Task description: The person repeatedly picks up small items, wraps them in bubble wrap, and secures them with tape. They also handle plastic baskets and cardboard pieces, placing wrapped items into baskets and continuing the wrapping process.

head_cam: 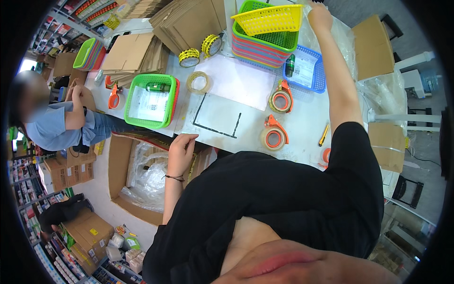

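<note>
My left hand (182, 147) rests at the table's front edge, its fingers loosely bent, beside the black-marked corner lines; whether it holds anything small is unclear. My right hand (320, 17) reaches to the far side, next to a yellow plastic basket (269, 19) tilted on a stack of coloured baskets (260, 53). Its fingertips are cut off at the picture's edge. A blue basket (321, 76) below that arm holds a green bottle (290, 65) and a printed sheet. Another green basket (129, 119) holds a similar bottle (158, 87) and sheet. A white sheet (236, 81) lies mid-table.
Orange tape dispensers (273, 136) (281, 99), a clear tape roll (198, 82), yellow tape rolls (189, 58) and a yellow cutter (323, 135) lie on the table. Flattened cartons (127, 51) are stacked behind. A carton of bubble wrap (147, 181) stands below left. A co-worker (60, 120) is at left.
</note>
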{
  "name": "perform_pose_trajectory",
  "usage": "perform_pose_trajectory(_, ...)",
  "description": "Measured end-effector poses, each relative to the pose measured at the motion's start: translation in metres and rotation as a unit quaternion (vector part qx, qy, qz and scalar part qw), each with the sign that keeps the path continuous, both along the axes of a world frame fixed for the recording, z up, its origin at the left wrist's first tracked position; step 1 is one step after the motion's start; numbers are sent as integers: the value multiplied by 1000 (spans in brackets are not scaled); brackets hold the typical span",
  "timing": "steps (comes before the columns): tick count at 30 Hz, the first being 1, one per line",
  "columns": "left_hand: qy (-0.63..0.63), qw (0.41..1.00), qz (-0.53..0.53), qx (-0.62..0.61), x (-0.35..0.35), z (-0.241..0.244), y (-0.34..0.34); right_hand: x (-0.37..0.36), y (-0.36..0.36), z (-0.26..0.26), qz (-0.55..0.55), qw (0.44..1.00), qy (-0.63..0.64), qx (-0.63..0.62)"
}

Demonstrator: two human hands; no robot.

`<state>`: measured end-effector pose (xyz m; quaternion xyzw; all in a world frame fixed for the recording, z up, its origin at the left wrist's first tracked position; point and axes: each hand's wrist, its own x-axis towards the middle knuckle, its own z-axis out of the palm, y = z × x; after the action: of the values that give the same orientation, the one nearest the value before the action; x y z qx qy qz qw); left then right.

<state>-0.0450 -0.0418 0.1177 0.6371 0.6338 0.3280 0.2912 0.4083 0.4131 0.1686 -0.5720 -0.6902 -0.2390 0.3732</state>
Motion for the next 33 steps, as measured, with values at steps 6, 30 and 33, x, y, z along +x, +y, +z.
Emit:
perform_pose_trajectory(6,24,999,-44,3,-1,-1,24,-108,-112,101,274,960,-41,-32)
perform_pose_trajectory(30,310,950,-30,-33,-17,-162,167,-137,-177,10,115,975,-48,-182)
perform_pose_trajectory(33,208,977,24,42,-16,-140,123,-185,-241,11,226,966,44,-120)
